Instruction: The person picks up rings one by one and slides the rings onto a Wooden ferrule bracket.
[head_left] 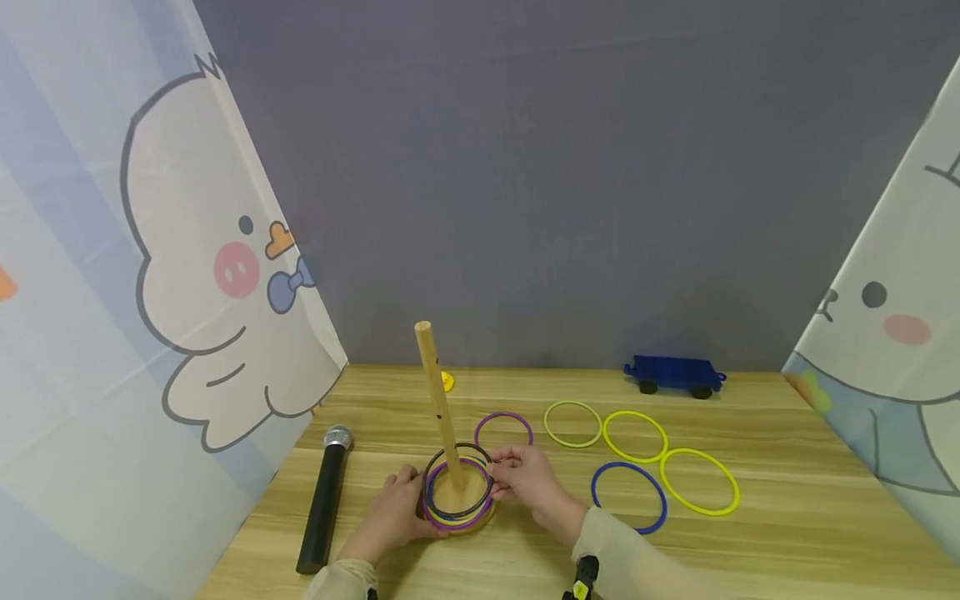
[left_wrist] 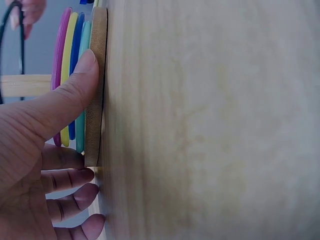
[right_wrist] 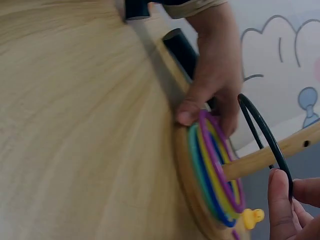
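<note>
head view: soft, even light — fairly sharp
backdrop (head_left: 562, 183): dim
table (right_wrist: 90, 130): soft shadow, right wrist view
stacked rings (right_wrist: 216, 165): slightly blurred — same view

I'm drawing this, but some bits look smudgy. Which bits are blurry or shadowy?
Head view: wooden pole fairly crisp; left wrist view: right hand in the background is blurry; right wrist view: tabletop looks smeared, with a soft shadow beside the left hand.
</note>
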